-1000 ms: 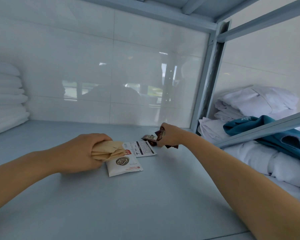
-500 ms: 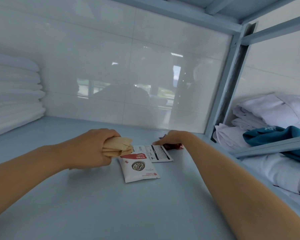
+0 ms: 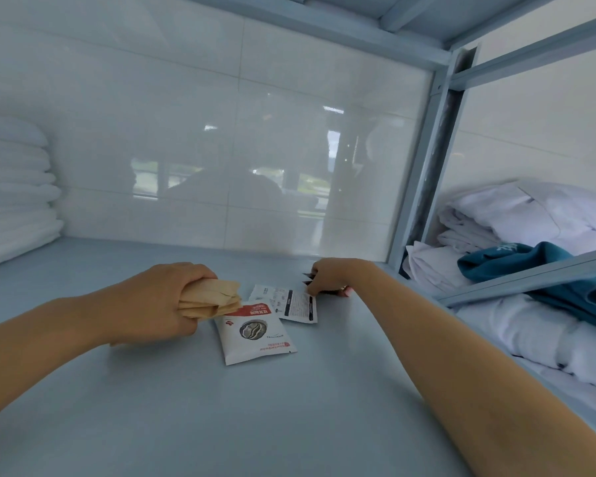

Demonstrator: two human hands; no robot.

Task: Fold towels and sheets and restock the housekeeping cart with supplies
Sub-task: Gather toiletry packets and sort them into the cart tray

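My left hand (image 3: 166, 301) grips a bundle of tan paper packets (image 3: 217, 297) just above the pale blue shelf (image 3: 255, 425). Two white sachets lie on the shelf beside it: the coffee sachet (image 3: 255, 335) with a red band in front, a printed sachet (image 3: 289, 302) behind it. My right hand (image 3: 331, 275) reaches to the back of the shelf, fingers curled down on dark brown packets (image 3: 308, 277), which it mostly hides.
A stack of folded white towels (image 3: 14, 191) fills the shelf's left end. Past the grey-blue upright post (image 3: 424, 187), the neighbouring shelf holds white linens (image 3: 516, 218) and a teal cloth (image 3: 530, 266). A glossy white tiled wall (image 3: 221, 132) closes the back.
My right hand has lowered the dark packets from above the shelf to its surface at the back. My left hand keeps hold of the tan packets. The view has shifted left.
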